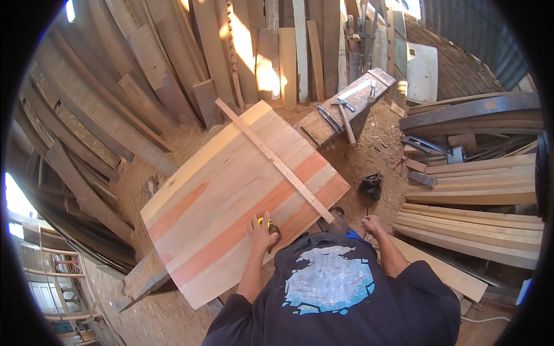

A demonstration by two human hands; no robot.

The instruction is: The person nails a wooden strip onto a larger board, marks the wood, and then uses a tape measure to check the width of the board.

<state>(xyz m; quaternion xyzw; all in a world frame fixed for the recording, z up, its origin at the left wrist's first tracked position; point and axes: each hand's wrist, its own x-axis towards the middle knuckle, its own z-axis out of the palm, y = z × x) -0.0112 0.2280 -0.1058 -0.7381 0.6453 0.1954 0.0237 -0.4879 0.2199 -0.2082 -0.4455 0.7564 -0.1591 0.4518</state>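
Note:
In front of me lies a wide wooden panel (231, 196) of pale and reddish boards, set at an angle. My left hand (258, 233) is on its near part, fingers curled round a yellow and black tape measure (265, 223). A long narrow wooden strip (283, 168) crosses the panel from the far edge to the near right edge. Off the panel's near right corner, my right hand (375, 226) is closed. A thin dark line shows by its fingertips, but I cannot make out what it holds.
A dark power tool (370, 185) sits on sawdust beyond my right hand. On a thick wooden bench (352, 106) at the far right lie a hammer (344, 104) and other hand tools. Stacked boards (473, 181) fill the right side; tall planks (213, 52) lean along the back and left.

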